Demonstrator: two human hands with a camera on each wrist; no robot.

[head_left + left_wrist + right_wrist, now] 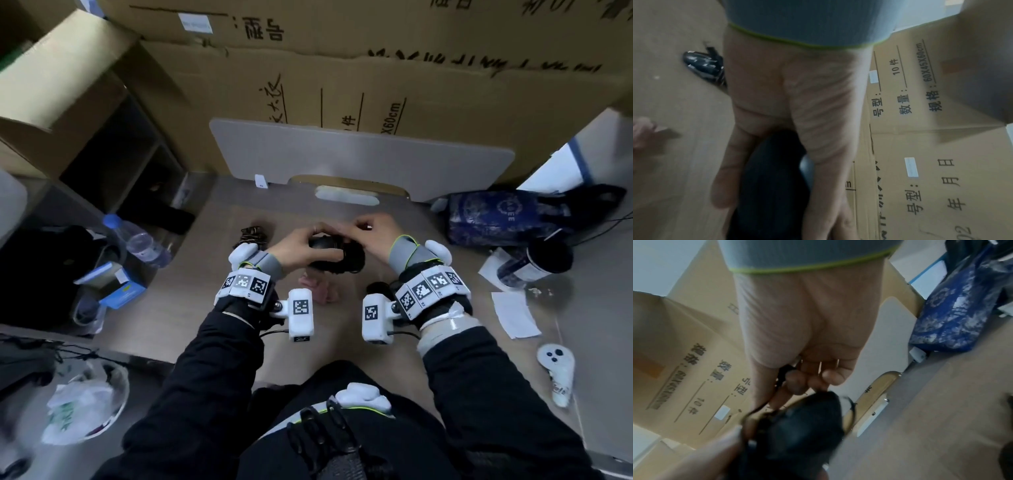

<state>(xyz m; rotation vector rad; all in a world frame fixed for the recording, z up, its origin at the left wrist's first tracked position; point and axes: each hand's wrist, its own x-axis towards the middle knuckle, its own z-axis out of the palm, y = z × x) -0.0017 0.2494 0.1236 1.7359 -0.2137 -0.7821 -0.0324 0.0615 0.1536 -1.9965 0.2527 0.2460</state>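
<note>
cardboard boxes wall in the wooden table. just above it, the left hand wraps a black hair accessory and the right hand pinches its far edge. seemingly mid-adjustment; next probably needs a steady left hold as the right pulls.

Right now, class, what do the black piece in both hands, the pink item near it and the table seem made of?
Black piece: matte, dark, smooth oval body, perhaps plastic or fabric-covered; thin loops at its end look like elastic cord. Pink item: soft crumpled folds, likely cloth. Table: pale, faint wood grain, probably laminate.
</note>
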